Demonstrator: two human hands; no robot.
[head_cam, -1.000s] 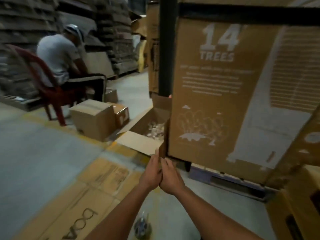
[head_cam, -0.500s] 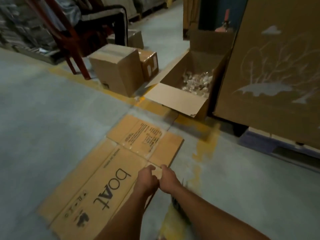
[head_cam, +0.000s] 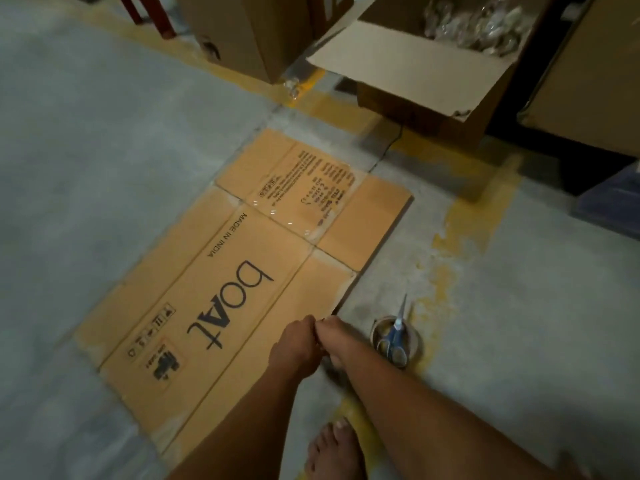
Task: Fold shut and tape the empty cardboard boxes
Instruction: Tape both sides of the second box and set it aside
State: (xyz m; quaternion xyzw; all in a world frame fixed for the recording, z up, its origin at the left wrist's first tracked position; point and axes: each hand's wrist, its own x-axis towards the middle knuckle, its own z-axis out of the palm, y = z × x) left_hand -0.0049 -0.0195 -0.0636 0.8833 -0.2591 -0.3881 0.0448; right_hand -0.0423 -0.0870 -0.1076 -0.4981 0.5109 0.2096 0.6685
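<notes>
A flattened cardboard box (head_cam: pixel 242 271) printed "boAt" lies on the concrete floor, with clear tape along its seam. My left hand (head_cam: pixel 294 344) and my right hand (head_cam: pixel 337 337) meet knuckle to knuckle at its right long edge. The fingers of both are curled and pinch that edge. A roll of tape (head_cam: pixel 408 341) stands on the floor just right of my right hand. Blue-handled scissors (head_cam: pixel 393 337) lie across it.
An open box (head_cam: pixel 415 71) with clear plastic pieces inside stands beyond the flat one. A closed brown box (head_cam: pixel 249 32) and red chair legs (head_cam: pixel 156 15) are at the top left. A large carton (head_cam: pixel 588 74) is at the right. My bare foot (head_cam: pixel 332 448) is below my hands.
My view has tilted down from the large carton to the floor. Both hands, held together, have come down to the flat box's right edge. The tape roll and scissors have come into view.
</notes>
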